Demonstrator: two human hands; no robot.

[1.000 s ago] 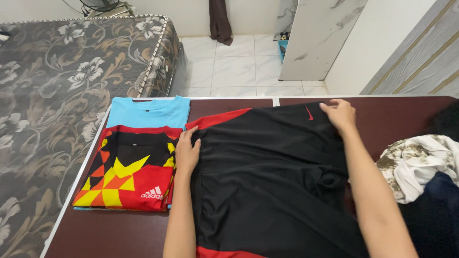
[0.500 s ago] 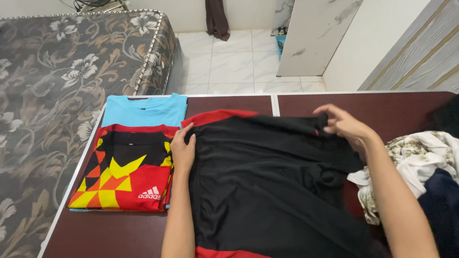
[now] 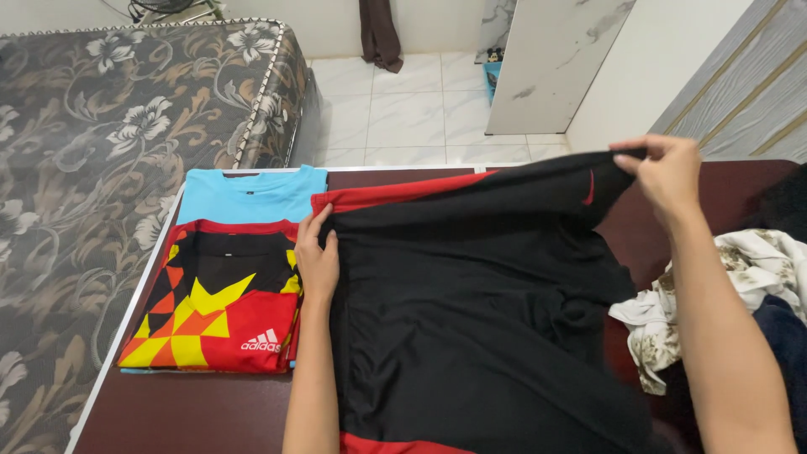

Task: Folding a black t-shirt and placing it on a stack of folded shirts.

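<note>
A black garment with red trim (image 3: 471, 294) lies spread over the dark brown table (image 3: 193, 412). My left hand (image 3: 317, 256) pinches its left edge near the far corner, pressed to the table. My right hand (image 3: 664, 172) grips the garment's far right corner and holds it lifted above the table, so the cloth is stretched between both hands. To the left lies a folded red, yellow and black jersey (image 3: 223, 298), stacked on a folded light blue shirt (image 3: 256, 195).
A heap of loose clothes, white patterned (image 3: 756, 261) and dark blue (image 3: 786, 345), sits at the right. A floral mattress (image 3: 101, 160) borders the table's left side. White tiled floor (image 3: 412, 109) and a marble-look panel (image 3: 546, 59) lie beyond.
My right hand has taken hold of the garment's far right corner and raised it up and to the right. My left hand stays at the left edge.
</note>
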